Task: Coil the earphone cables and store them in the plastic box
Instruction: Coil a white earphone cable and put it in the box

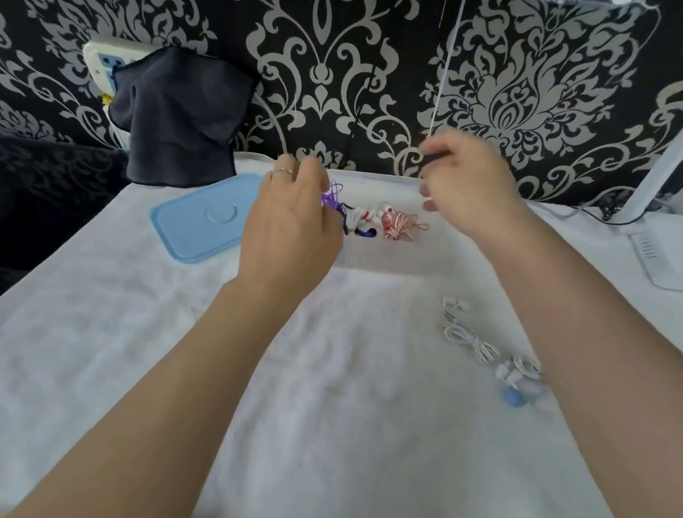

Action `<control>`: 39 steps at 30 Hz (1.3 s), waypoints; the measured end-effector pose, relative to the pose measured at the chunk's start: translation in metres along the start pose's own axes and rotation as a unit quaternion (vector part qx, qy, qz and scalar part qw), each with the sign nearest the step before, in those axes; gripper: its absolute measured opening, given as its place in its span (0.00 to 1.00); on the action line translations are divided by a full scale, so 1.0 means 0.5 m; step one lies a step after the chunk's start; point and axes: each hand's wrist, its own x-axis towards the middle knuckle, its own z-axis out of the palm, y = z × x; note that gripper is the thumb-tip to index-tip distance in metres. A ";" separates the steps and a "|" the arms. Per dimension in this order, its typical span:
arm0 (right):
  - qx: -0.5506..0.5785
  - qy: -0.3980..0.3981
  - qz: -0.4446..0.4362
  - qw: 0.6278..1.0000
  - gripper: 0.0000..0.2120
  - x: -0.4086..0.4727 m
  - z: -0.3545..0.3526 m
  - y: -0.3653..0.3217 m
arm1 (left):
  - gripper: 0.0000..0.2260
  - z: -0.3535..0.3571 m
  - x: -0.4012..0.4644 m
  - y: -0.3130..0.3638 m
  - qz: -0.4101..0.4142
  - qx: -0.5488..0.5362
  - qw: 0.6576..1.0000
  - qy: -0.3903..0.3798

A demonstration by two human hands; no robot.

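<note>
- Plastic box (380,260): clear, lidless, at the far middle of the white towel (309,389). Its near wall faces us; we read its rim only faintly.
- In the box: a red-and-white earphone bundle (397,224), and beside it a white and dark-blue bundle (357,221), both looking already coiled.
- Purple earphone cable (331,197): at the box's left end, loops showing just past our left hand (291,223). The fingers curl over it, apparently pinching the coil; the grip itself is hidden behind the hand.
- Right hand (468,189): raised above the box's far right side, blurred, fingers bent. Something dark sits at the fingertips; we cannot tell whether it is held.
- White earphone cables (470,341): loose on the towel, well right of the box, with a small blue piece (513,396) near them. These remain to coil.
- Blue lid (206,220): flat on the towel, left of the box.
- Handling note, our judgement: we should lower the purple coil fully below the rim before letting go, keep the loops pressed together so they do not spring open, and set it apart from the neighbouring bundles to avoid tangling.
</note>
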 end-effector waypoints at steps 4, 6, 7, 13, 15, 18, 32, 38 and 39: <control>-0.014 0.074 0.036 0.996 0.13 -0.087 -0.070 0.087 | 0.06 0.016 -0.040 0.045 0.079 -0.039 0.994 -0.072; -0.063 0.033 0.059 0.996 0.11 -0.132 -0.073 0.128 | 0.07 0.032 -0.062 0.059 0.090 -0.050 0.984 -0.146; -0.098 -0.012 0.069 0.993 0.10 -0.150 -0.066 0.147 | 0.08 0.040 -0.071 0.064 0.089 -0.048 0.977 -0.187; -0.299 -0.149 0.011 0.942 0.15 -0.201 0.000 0.196 | 0.14 0.062 -0.104 0.064 0.050 0.018 0.932 -0.357; -0.282 -0.128 -0.006 0.951 0.13 -0.199 0.010 0.194 | 0.15 0.057 -0.108 0.061 0.030 0.010 0.929 -0.370; -0.172 -0.140 0.030 0.975 0.10 -0.195 0.012 0.172 | 0.20 0.040 -0.107 0.054 -0.026 -0.062 0.913 -0.403; 0.456 -0.274 0.262 0.805 0.02 -0.208 0.040 0.043 | 0.06 -0.089 -0.098 -0.024 -0.161 -0.282 0.869 -0.373; 0.294 -0.189 0.199 0.916 0.09 -0.218 0.097 0.028 | 0.05 -0.111 -0.095 -0.043 -0.183 -0.287 0.874 -0.347; 0.270 -0.187 0.186 0.926 0.08 -0.220 0.105 0.025 | 0.05 -0.112 -0.094 -0.046 -0.181 -0.287 0.876 -0.343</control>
